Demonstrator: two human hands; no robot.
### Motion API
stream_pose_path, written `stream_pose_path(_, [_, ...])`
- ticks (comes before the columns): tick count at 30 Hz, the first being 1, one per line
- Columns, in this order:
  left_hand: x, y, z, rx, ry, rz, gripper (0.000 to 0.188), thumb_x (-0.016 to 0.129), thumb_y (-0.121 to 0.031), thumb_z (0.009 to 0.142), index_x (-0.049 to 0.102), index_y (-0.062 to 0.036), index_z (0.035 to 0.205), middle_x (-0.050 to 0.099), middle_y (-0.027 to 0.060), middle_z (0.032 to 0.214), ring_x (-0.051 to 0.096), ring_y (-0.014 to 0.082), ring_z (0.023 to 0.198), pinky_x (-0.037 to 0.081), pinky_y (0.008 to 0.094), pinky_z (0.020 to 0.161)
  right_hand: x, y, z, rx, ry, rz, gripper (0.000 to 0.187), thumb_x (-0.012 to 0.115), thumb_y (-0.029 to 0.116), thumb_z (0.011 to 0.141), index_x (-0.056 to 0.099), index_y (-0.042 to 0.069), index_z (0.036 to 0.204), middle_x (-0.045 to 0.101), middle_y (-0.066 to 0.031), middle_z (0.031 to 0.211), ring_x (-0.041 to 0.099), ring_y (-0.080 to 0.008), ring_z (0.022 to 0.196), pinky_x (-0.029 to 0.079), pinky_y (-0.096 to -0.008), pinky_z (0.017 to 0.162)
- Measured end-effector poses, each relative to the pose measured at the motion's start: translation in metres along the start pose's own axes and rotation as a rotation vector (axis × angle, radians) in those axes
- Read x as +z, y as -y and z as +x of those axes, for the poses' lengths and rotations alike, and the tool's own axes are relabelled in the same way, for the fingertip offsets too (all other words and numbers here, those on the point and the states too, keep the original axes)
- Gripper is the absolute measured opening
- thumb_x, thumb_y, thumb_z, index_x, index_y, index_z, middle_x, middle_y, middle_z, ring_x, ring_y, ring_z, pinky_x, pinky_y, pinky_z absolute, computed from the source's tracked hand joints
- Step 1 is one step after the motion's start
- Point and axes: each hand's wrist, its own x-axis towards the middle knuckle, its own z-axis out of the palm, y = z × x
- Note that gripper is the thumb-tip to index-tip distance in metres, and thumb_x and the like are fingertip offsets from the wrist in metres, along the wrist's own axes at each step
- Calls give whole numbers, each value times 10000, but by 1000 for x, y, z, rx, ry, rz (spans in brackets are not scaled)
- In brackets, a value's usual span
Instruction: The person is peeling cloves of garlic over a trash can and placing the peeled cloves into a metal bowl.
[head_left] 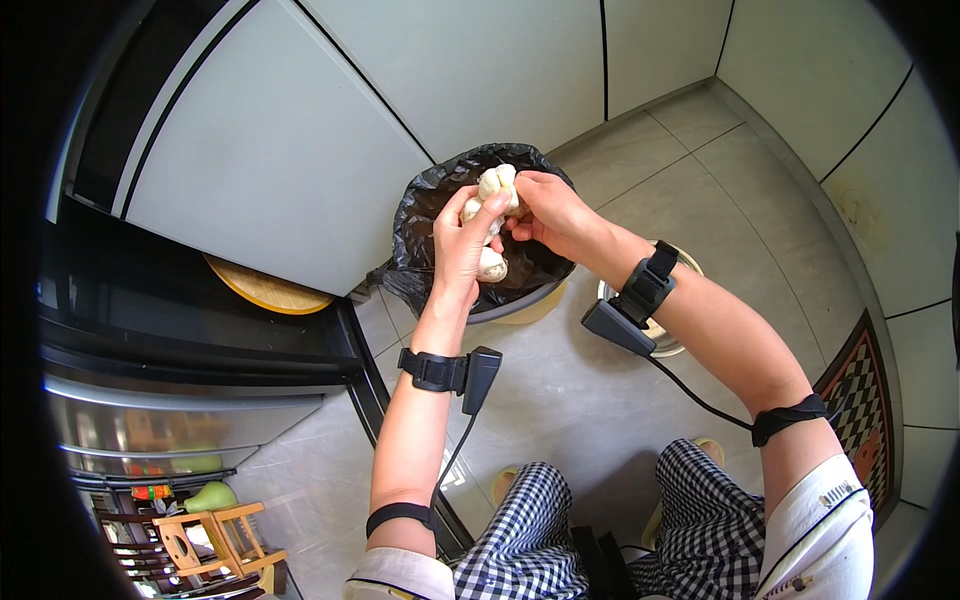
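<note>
My left hand (462,240) grips a whitish garlic bulb (494,195) and holds it over a bin lined with a black bag (425,215). My right hand (548,208) pinches the top of the same bulb with its fingertips. A loose whitish clove or piece of bulb (491,265) shows just below my left palm, held against it. Both wrists carry black straps with small black boxes, and a cable runs along my right forearm.
A metal bowl (686,262) sits on the tiled floor under my right forearm. A round wooden board (265,288) lies on the dark counter at left. A patterned mat (858,400) lies at right. My checked trousers fill the lower edge.
</note>
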Motion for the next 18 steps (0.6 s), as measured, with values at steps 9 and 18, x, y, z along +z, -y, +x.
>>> stream_pose_path(9, [-3, 3, 6, -67, -67, -187, 370, 675, -359, 860, 577, -54, 1048, 596, 23, 819, 541, 61, 585, 437, 184, 471, 1, 2, -5, 56, 53, 157, 81, 496, 42, 878, 550, 7, 829, 562, -68, 813, 566, -156, 715, 491, -269, 584])
stream_pose_path(18, [-7, 2, 6, -93, -47, -286, 374, 671, -380, 858, 574, -66, 1038, 595, 36, 801, 535, 75, 565, 428, 193, 444, 2, 10, -8, 49, 11, 119, 70, 514, 11, 868, 574, -9, 836, 581, -85, 813, 586, -160, 729, 522, -273, 644])
